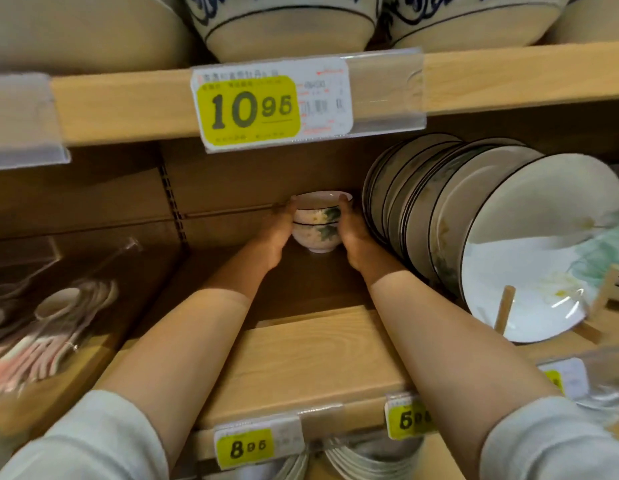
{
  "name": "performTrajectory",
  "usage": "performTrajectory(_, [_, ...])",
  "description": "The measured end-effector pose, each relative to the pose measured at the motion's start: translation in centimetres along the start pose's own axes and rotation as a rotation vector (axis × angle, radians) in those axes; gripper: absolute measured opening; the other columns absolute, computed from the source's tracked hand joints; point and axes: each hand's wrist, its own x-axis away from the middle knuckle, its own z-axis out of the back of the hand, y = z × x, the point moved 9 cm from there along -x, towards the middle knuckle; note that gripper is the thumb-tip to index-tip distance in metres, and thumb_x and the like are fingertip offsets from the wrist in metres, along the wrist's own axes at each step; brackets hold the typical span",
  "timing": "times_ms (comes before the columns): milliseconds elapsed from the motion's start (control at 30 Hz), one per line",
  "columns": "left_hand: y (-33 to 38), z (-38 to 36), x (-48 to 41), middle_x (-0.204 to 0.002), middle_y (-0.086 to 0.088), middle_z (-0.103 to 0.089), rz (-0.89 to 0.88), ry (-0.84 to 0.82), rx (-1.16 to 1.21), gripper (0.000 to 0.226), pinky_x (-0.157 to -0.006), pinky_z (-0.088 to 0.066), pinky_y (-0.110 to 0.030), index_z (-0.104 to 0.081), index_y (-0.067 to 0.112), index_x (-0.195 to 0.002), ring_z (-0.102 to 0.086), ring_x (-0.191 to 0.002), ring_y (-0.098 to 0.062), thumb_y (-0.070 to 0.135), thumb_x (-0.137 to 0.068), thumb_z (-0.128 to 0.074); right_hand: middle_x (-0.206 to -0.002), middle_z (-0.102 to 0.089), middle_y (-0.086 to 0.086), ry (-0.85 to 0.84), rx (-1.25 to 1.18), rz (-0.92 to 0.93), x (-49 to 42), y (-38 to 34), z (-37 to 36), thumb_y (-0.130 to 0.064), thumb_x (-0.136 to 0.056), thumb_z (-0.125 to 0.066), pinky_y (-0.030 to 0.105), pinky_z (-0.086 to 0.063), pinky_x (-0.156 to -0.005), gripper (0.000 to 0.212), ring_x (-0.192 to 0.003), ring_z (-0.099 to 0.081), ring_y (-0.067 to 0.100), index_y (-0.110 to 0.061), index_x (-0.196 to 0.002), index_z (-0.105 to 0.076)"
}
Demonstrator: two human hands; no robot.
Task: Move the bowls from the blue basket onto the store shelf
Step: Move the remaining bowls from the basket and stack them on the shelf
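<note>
A pale wooden shelf (301, 355) in a store fills the view, its grain plain at the lit front and its back half in brown shadow against a brown back panel with a slotted upright. Deep at the back sit two stacked bowls (316, 221), small, round and glossy white with dark rim lines and a green and yellow flower print, the lower one on its foot on the board. The left hand (275, 230) and right hand (353, 233) press their sides, one on each flank, the fingers (343, 202) closed against the stack from both sides (thumbs are hidden), with bare forearms reaching in from pale sleeves. Just right of the right hand a row of plates (474, 233) stands on edge, thin, white and dark-rimmed, leaning on a wooden peg (503, 306); the wrist nearly touches the nearest ones. To the left, well apart, lies a bagged bundle of pink and white spoons (48, 327). The board between spoons and plates is bare from the stack to the front edge. Overhead, the upper shelf edge carries a yellow price tag (249, 107) reading 10.95, with big blue-patterned bowls above it.
</note>
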Motion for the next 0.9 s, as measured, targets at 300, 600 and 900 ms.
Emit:
performTrajectory(300, [0.6, 1.6, 6.2, -0.094, 0.003, -0.062, 0.062, 0.047, 0.234, 0.026, -0.064, -0.046, -0.031, -0.058, 0.026, -0.091, -0.058, -0.085, -0.014, 0.036, -0.101, -0.037, -0.148, -0.043, 0.005, -0.056, -0.078, -0.026, 6.9, -1.1, 0.9, -0.047, -0.101, -0.034, 0.031, -0.033, -0.102, 0.055, -0.134, -0.041, 0.023, -0.016, -0.146, -0.036])
performTrajectory(600, [1.7, 4.5, 19.0, -0.113, -0.007, -0.064, -0.054, 0.171, 0.368, 0.029, -0.085, -0.053, -0.038, -0.055, 0.014, -0.118, -0.063, -0.102, -0.021, 0.029, -0.103, -0.035, -0.139, -0.050, 0.005, -0.128, -0.271, -0.076, 16.7, -1.7, 4.0, -0.037, -0.101, -0.038, 0.040, -0.039, -0.107, 0.047, -0.121, -0.050, 0.021, -0.020, -0.145, -0.037])
performTrajectory(900, [-2.5, 7.5, 36.6, -0.104, -0.007, -0.071, -0.102, 0.392, 0.310, 0.025, -0.077, -0.054, -0.029, -0.065, 0.013, -0.099, -0.068, -0.096, -0.019, 0.022, -0.098, -0.041, -0.105, -0.071, 0.005, -0.314, -0.320, -0.104, 28.9, -0.3, 6.0, -0.023, -0.097, -0.046, 0.029, -0.055, -0.084, 0.023, -0.097, -0.069, 0.015, -0.014, -0.108, -0.064])
